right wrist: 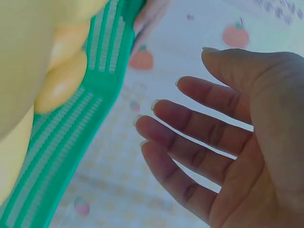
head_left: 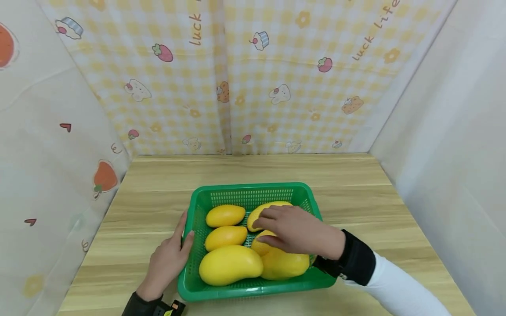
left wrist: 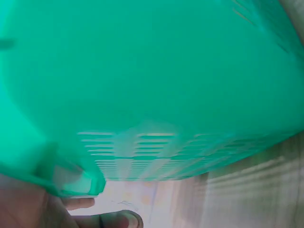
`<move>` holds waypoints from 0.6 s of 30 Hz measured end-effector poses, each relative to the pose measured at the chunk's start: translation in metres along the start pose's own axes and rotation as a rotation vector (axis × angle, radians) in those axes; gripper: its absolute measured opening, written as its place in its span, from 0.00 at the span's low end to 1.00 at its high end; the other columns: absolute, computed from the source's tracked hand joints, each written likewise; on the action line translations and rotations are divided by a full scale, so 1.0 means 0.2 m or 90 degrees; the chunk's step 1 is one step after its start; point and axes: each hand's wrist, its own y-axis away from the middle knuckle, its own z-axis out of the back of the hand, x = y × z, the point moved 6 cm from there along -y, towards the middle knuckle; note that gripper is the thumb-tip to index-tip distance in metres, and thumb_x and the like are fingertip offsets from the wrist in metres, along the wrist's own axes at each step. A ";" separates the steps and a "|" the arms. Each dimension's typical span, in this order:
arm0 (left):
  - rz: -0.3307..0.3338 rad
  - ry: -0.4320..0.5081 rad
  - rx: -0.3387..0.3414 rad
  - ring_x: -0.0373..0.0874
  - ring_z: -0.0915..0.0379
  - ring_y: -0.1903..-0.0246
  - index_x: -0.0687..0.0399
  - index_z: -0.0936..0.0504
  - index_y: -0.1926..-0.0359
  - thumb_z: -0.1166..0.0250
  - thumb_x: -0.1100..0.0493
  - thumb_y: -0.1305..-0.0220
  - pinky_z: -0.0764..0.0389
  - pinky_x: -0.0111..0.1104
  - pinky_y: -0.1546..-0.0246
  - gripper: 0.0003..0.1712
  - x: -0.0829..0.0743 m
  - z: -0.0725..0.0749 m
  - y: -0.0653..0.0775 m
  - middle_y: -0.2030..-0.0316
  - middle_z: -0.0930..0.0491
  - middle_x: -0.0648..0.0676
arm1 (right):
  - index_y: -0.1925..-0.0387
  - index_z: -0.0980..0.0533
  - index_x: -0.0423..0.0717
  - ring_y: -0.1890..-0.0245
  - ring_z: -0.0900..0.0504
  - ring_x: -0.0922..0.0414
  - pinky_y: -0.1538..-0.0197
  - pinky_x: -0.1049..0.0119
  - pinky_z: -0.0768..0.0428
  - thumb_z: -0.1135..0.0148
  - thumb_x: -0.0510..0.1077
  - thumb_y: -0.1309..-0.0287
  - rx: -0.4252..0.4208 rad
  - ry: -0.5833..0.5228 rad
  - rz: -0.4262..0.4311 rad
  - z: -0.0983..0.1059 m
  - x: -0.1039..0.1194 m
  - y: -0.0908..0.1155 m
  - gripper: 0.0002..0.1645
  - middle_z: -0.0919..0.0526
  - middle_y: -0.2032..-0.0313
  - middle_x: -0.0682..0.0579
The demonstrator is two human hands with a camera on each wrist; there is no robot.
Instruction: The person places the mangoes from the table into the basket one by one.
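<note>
A green plastic basket [head_left: 253, 292] holds several yellow mangoes. My left hand [head_left: 167, 263] lies at its left side, the thumb on the rim and the index finger stretched along the outside; in the left wrist view the basket wall [left wrist: 156, 85] fills most of the picture. My right hand [head_left: 294, 230] hovers over the right half, fingers apart. The right wrist view shows this hand [right wrist: 228, 133] with an empty palm. Partly hidden below it are a back mango [head_left: 272, 204] and a middle mango [head_left: 258, 248]. A large mango [head_left: 284, 265] lies at front right.
On the basket's left side lie two smaller mangoes, an upper mango [head_left: 225, 216] and a lower mango [head_left: 225, 237], with a large mango [head_left: 229, 265] in front. The wooden table [head_left: 166, 175] meets a checked cloth [head_left: 253, 109] behind and white side cloths.
</note>
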 end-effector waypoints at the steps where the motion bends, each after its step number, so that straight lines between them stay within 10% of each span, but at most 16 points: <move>1: -0.014 0.002 -0.017 0.41 0.40 0.88 0.51 0.54 0.24 0.54 0.44 0.26 0.39 0.31 0.89 0.37 0.00 0.02 0.00 0.84 0.36 0.49 | 0.50 0.22 0.51 0.58 0.22 0.60 0.55 0.69 0.23 0.42 0.53 0.35 -0.024 -0.012 -0.009 0.02 -0.03 0.04 0.16 0.21 0.56 0.56; 11: -0.238 0.050 -0.347 0.32 0.35 0.76 0.63 0.22 0.46 0.38 0.70 0.39 0.35 0.22 0.77 0.18 0.04 0.36 0.09 0.73 0.25 0.48 | 0.49 0.23 0.49 0.57 0.21 0.58 0.58 0.67 0.21 0.34 0.39 0.44 -0.218 -0.046 -0.222 0.19 -0.26 0.50 0.20 0.23 0.50 0.54; 18: -0.317 -0.001 -0.398 0.45 0.31 0.43 0.60 0.26 0.38 0.34 0.59 0.40 0.35 0.33 0.41 0.29 0.11 0.44 0.16 0.48 0.22 0.63 | 0.44 0.25 0.43 0.54 0.22 0.51 0.54 0.71 0.27 0.33 0.35 0.46 -0.313 0.021 -0.401 0.20 -0.33 0.88 0.25 0.22 0.48 0.47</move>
